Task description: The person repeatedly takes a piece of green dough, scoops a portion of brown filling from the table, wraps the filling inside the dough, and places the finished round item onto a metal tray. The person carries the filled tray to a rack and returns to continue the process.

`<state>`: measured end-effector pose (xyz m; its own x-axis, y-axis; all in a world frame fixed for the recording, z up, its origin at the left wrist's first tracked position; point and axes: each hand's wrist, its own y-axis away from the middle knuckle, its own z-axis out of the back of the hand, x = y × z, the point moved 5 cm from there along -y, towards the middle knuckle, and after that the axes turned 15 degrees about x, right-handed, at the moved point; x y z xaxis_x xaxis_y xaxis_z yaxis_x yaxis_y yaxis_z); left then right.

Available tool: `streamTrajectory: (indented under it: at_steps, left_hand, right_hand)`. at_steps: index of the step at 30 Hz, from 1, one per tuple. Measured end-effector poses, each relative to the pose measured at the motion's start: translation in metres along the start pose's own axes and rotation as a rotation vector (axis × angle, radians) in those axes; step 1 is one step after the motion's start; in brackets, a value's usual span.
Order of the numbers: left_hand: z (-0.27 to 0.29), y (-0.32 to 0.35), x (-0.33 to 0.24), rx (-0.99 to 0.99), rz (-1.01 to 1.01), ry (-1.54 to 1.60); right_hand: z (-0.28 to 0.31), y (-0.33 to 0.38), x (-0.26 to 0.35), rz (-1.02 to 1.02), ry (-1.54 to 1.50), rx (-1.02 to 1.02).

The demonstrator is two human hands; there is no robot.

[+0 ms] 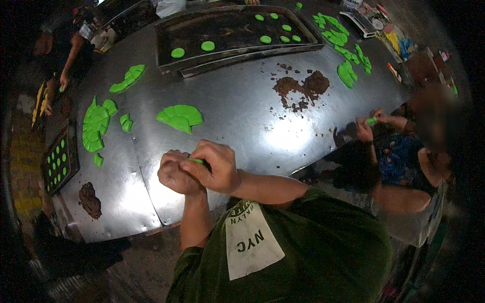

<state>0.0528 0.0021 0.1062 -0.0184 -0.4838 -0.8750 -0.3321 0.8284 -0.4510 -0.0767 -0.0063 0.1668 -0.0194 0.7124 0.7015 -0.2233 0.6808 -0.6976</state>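
- Small bright green dough piece (196, 161): pinched between both hands above the near edge of the shiny steel table (237, 108); mostly hidden, only a sliver showing.
- Judging by the layout, partway through: small dark tray of green discs (59, 161) at far left well filled, green scalloped dough slabs (95, 126) and a green fan-shaped dough slab (180, 117) left to portion.
- Left hand (174, 173): curled nearly shut, cupping the piece from below.
- Right hand (214, 165): fingers closed over the piece, pressed against the left.
- Large dark baking tray (237, 30) beyond: only a few green discs (207, 46), much room left.
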Motion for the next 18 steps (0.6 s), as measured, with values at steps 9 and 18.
streamTrajectory:
  at_steps: [9, 18]
  left_hand:
    - [-0.061, 0.035, 0.12, 0.04, 1.09, 0.636]
    - [-0.032, 0.059, 0.198, 0.271, 1.135, 0.232]
  right_hand:
    - [0.053, 0.047, -0.095, -0.462, 0.492, 0.664]
    - [0.21, 0.111, -0.261, -0.968, 0.621, 0.697]
